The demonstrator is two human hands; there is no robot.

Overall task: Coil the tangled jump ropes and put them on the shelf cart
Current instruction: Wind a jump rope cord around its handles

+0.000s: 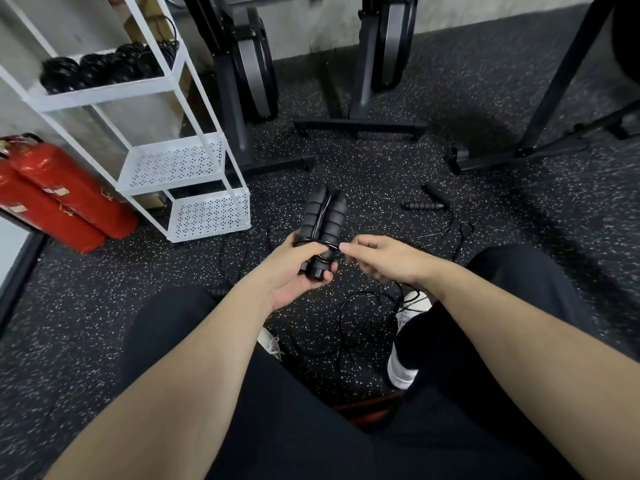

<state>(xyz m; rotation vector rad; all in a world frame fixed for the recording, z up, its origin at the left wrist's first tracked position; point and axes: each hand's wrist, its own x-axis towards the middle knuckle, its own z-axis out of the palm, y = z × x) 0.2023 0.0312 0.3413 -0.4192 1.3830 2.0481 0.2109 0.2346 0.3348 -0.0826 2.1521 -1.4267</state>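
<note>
My left hand (pixel 298 271) grips two black foam jump rope handles (pixel 322 220) held side by side, with thin black cord wound round their lower part. My right hand (pixel 377 258) pinches the black cord right beside the handles. Loose black cord (pixel 346 327) lies tangled on the speckled floor between my legs. Another jump rope's black handles (pixel 424 204) lie on the floor further right. The white shelf cart (pixel 180 161) stands at the left; several coiled black ropes (pixel 104 65) sit on its upper shelf.
Two red fire extinguishers (pixel 59 199) lie on the floor left of the cart. Black exercise machine frames (pixel 360 126) stand behind, and another frame (pixel 540 133) at the right. My dark trousers and white shoes (pixel 412 306) fill the foreground.
</note>
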